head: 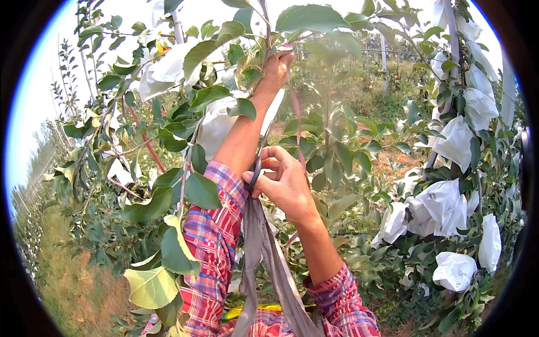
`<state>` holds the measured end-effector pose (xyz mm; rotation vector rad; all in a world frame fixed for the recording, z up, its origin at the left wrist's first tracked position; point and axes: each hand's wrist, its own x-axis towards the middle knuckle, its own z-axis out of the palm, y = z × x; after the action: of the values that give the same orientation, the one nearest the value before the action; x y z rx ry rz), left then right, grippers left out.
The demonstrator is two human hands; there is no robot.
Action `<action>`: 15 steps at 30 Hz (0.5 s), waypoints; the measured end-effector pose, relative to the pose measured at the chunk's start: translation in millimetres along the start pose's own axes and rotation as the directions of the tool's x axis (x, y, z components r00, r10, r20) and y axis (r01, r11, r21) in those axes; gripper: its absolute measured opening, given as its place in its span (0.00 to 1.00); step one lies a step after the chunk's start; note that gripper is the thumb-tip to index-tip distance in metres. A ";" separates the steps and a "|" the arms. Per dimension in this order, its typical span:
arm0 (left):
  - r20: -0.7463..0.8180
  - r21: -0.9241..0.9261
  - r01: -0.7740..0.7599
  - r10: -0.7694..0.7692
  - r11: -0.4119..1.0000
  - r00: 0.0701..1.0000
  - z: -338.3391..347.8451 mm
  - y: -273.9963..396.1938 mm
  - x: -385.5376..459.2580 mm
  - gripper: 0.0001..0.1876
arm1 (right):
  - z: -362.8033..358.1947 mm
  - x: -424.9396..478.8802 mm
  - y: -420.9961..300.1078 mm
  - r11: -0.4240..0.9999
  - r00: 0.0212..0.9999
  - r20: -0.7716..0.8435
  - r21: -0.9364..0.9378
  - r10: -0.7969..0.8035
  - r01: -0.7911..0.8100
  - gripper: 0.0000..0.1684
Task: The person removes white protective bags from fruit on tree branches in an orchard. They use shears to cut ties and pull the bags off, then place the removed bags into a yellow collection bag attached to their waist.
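Note:
My left hand (278, 67) is raised high beside a leafy apple-tree branch (267, 38), its fingers closed. A thin pinkish ribbon (297, 122) hangs from this hand and passes behind the right wrist. Lower down, my right hand (286, 181) holds a pair of scissors (255, 173) by a dark ring handle, blades pointing up beside my left forearm. Long grey cloth strips (269, 252) run from just below the handle towards my waist. Leaves and fingers partly hide the left hand's grip, and the scissors' tips are hard to make out.
White fruit bags (440, 206) hang thickly on the tree at right, with more white bags (168, 67) at upper left. Leaves (151, 286) crowd close to my left sleeve. A reddish rod (145, 139) slants behind the left foliage. Posts (383, 63) and grass stand beyond.

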<state>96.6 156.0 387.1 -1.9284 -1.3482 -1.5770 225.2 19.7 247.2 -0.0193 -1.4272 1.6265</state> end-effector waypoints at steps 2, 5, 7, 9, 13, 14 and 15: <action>0.019 0.067 -0.037 0.036 0.997 0.999 -6.1 5.8 2.0 0.17 | 0.9 3.3 10.2 0.991 1.000 -0.013 0.136 0.009 -0.007 0.28; -0.019 0.124 -0.109 0.112 0.986 0.994 -4.8 6.8 3.0 0.14 | 0.9 0.0 17.4 0.965 0.994 -0.094 0.251 -0.051 0.073 0.31; 0.032 0.160 -0.129 0.125 0.979 0.992 -8.1 7.1 5.7 0.13 | -7.4 2.8 18.5 0.914 0.997 -0.070 0.400 -0.038 0.063 0.34; 0.015 0.184 -0.151 0.151 0.971 0.988 -10.1 10.3 5.7 0.11 | -18.8 12.7 21.1 0.841 0.997 -0.022 0.536 -0.070 0.071 0.31; 0.008 0.208 -0.110 0.110 0.972 0.994 -14.3 15.4 2.9 0.10 | -36.9 33.8 17.4 0.728 0.993 0.040 0.683 -0.112 0.055 0.25; 0.016 0.201 -0.100 0.099 0.974 0.995 -13.1 16.0 1.6 0.10 | -38.7 36.8 16.0 0.732 0.991 0.049 0.679 -0.124 0.059 0.24; 0.023 0.196 -0.092 0.090 0.976 0.996 -12.5 16.0 1.4 0.11 | -38.9 39.5 13.6 0.736 0.989 0.059 0.675 -0.139 0.063 0.23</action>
<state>101.9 139.4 397.6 -1.8567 -1.3461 -1.3361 216.5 76.1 245.3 0.5653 -0.8133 1.9864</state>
